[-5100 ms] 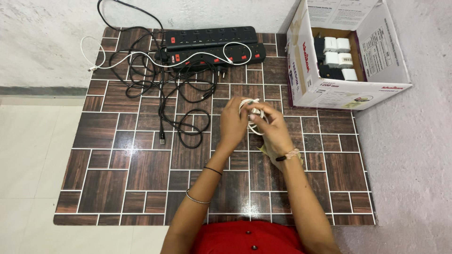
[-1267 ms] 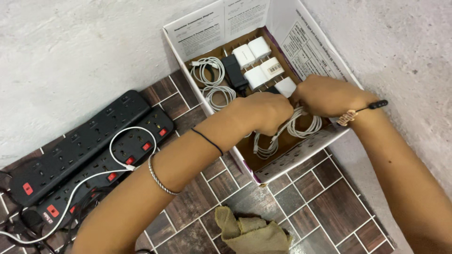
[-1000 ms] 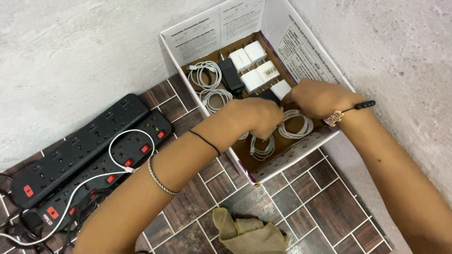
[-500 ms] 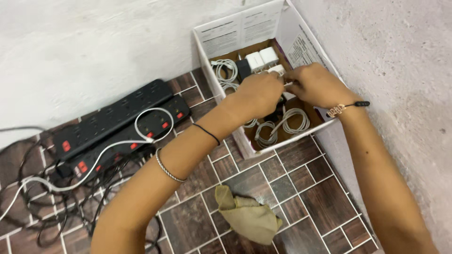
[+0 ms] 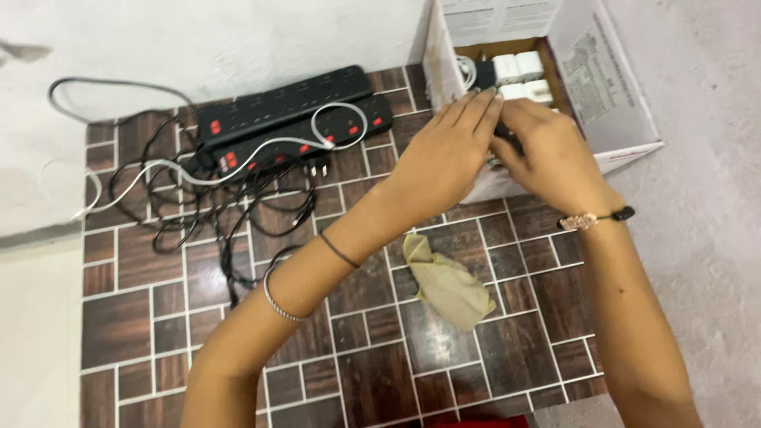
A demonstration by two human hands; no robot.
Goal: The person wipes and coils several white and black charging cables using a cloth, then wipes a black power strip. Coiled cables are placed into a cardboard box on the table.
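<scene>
Head view shows my left hand (image 5: pixel 444 154) and right hand (image 5: pixel 547 154) meeting at the near wall of the box (image 5: pixel 610 103), fingers closed around a black adapter (image 5: pixel 507 136) there, perhaps to steady it, white plugs (image 5: pixel 519 73) just beyond.

Both hands, the left hand (image 5: pixel 444 162) and the right hand (image 5: pixel 547 154), sit over the front of the cardboard box (image 5: pixel 610 95), so whatever's under the palms is hidden; only a bit of something dark pokes out between them, can't tell what. The box's top is cut off by the frame edge. The white adapters (image 5: pixel 519 75) just beyond the fingertips are blurry.
</scene>
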